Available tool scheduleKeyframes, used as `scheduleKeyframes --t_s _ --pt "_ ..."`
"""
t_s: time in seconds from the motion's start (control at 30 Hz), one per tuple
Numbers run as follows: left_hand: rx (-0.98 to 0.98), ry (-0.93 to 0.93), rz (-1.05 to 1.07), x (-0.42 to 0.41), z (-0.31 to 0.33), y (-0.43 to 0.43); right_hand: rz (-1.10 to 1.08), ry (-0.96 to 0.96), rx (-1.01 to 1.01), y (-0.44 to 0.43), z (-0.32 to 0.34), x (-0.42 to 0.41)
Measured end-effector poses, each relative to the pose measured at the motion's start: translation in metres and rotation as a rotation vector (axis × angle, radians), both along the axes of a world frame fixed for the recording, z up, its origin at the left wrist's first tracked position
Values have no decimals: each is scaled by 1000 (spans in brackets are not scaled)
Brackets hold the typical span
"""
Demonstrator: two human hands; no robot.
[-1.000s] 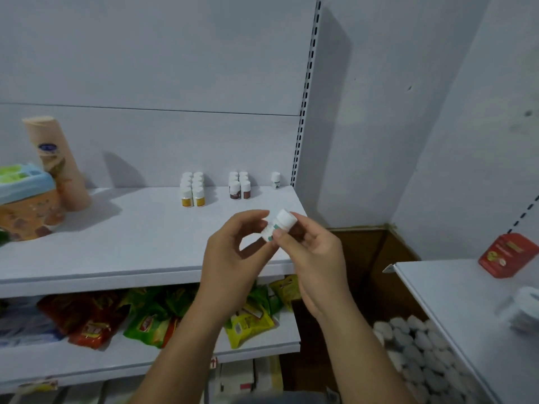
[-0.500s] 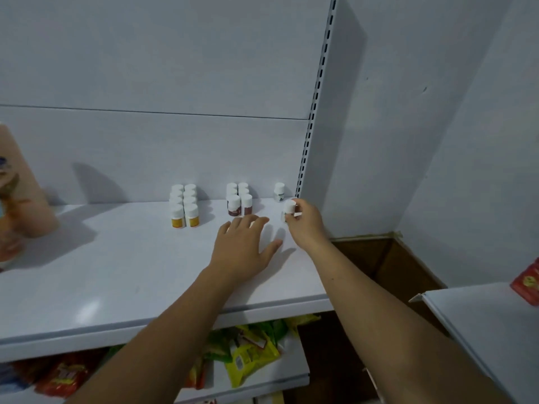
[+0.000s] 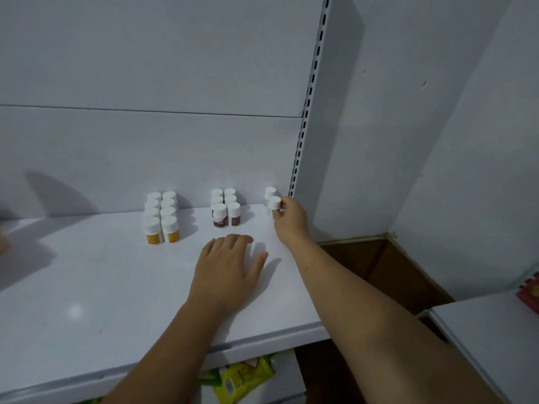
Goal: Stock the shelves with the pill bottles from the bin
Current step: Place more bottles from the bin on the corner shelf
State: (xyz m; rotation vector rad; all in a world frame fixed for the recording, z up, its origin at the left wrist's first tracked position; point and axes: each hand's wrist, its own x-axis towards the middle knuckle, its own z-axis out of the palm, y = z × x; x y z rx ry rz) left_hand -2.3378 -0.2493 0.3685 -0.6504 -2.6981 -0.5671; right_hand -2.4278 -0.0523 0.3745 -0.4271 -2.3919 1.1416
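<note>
Now right hand (image 3: pixel 291 220) pinching one bottle (image 3: pixel 274 203), left hand (image 3: pixel 227 275) flat — eight yellow-label bottles (image 3: pixel 161 220), six brown-label bottles (image 3: pixel 226 209)

Shelf (image 3: pixel 87 287): plain white. Back panel (image 3: pixel 145 147): same white. Upright (image 3: pixel 306 112): white, with a column of dark slots. Left bottles (image 3: pixel 162 225) near the back edge: white caps, yellow labels. Middle bottles (image 3: pixel 226 214): white caps, maroon labels. Bottle (image 3: pixel 274 203) in right hand (image 3: pixel 291 223) at the back right corner: white cap, label colour can't tell. Packets (image 3: pixel 242 380) under the front edge: green and yellow. Box (image 3: pixel 529 290) far right: red. Cardboard (image 3: pixel 379 263): brown.
</note>
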Motion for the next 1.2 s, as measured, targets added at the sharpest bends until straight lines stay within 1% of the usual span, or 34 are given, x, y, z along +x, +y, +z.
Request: scheduleKeyframes --t_s 0.27,0.73,0.9,0.97,1.1,1.2 --pt "43 -10 13 -3 -4 2 -35 -12 12 -1 -3 -12" --pt "58 -7 14 -4 -8 2 -73 -61 83 1 -8 -18" --pt "48 -9 0 -6 -6 3 -27 -98 -14 2 -1 -8" --pt "47 0 -4 -6 -5 2 3 -118 -14 3 6 7" --pt "43 4 -13 -4 -2 0 80 -129 91 3 23 59" --pt "30 1 -35 0 6 0 128 -191 266 3 37 110"
